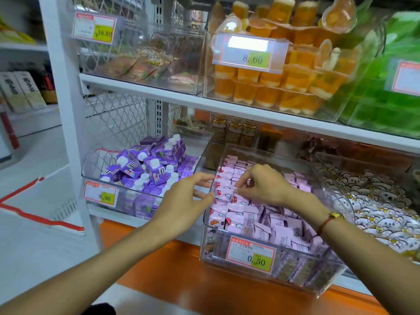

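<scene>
On the lower shelf, far left, a clear tub is heaped with purple cartons and tagged 9.90. Beside it, the left hand has its fingers spread and nearly straight, tips against the outer left wall of the middle bin. This bin, tagged 0.50, holds pink packets. Those along its left wall stand in a neat row, while those further right lie loose and tilted. The right hand reaches inside the bin, thumb and forefinger pinching one packet at the row. At far right, a third tub holds white flower-print sweets.

Step in hand, as judged: facing up the stock, packet by packet, with much of the bin not yet ordered. The next move calls for setting the pinched packet upright against its neighbours while the left hand steadies the bin. A light grip is needed, since the wrappers look thin and slippery.

Upper shelf, left to right: a nearly bare tub, orange jelly cups, green packs.
</scene>
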`<control>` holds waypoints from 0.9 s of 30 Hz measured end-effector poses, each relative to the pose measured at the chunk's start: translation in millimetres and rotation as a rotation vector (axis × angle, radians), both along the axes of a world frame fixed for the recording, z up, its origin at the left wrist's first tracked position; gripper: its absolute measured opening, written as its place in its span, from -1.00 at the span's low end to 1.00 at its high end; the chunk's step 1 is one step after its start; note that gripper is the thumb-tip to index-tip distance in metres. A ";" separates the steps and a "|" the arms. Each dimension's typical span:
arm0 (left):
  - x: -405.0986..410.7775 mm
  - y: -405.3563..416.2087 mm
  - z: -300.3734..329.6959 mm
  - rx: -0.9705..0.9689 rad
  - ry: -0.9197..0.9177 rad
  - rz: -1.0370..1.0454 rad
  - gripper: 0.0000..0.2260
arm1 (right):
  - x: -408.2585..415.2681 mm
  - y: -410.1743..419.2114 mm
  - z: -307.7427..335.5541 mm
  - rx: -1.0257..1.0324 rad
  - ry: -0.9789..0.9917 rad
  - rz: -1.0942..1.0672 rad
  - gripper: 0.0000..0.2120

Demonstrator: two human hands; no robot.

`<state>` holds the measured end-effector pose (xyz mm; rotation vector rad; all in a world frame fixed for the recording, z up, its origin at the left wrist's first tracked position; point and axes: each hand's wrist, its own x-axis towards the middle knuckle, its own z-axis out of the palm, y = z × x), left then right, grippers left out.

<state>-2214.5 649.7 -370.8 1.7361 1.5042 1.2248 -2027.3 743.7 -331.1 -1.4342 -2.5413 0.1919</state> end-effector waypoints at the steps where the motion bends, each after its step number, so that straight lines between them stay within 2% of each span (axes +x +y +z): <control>1: -0.1 -0.5 0.5 0.000 0.011 0.004 -0.71 | 1.0 -2.3 -3.8 0.031 0.016 0.004 -0.87; 6: 1.0 -2.7 2.7 -0.003 0.008 0.014 -0.72 | 7.2 -13.1 -6.2 0.117 0.220 -0.015 -0.83; 9: 0.7 -3.2 3.3 0.013 0.008 0.031 -0.73 | 8.1 -29.5 6.6 0.249 0.514 -0.019 -0.89; 12: 0.5 -4.4 5.9 0.095 0.013 0.091 -0.65 | 10.7 -52.1 16.5 0.399 0.898 -0.080 -0.89; 14: 1.2 -8.5 12.4 0.217 0.007 0.050 -0.54 | 13.4 -62.9 17.7 0.232 1.202 -0.177 -0.86; 16: 3.4 -14.1 20.9 0.320 0.044 -0.063 -0.41 | 13.9 -69.0 16.7 -0.210 1.488 -0.258 -0.81; 18: 7.9 -19.0 28.3 0.404 0.093 -0.138 -0.42 | 10.8 -74.5 13.6 -0.559 1.652 -0.281 -0.81; 20: 11.4 -21.8 33.3 0.466 0.069 -0.145 -0.56 | 8.7 -78.3 12.1 -0.718 1.688 -0.292 -0.81; 23: 13.1 -22.6 39.7 0.384 -0.150 -0.064 -0.71 | 10.3 -78.9 11.6 -0.809 1.640 -0.281 -0.73; 25: 11.6 -20.7 42.7 0.230 -0.372 0.011 -0.83 | 12.2 -78.4 11.2 -0.623 1.353 -0.286 -0.73; 27: 11.0 -18.4 42.5 0.081 -0.489 0.034 -0.93 | 12.9 -82.4 11.6 -0.305 1.020 -0.226 -0.59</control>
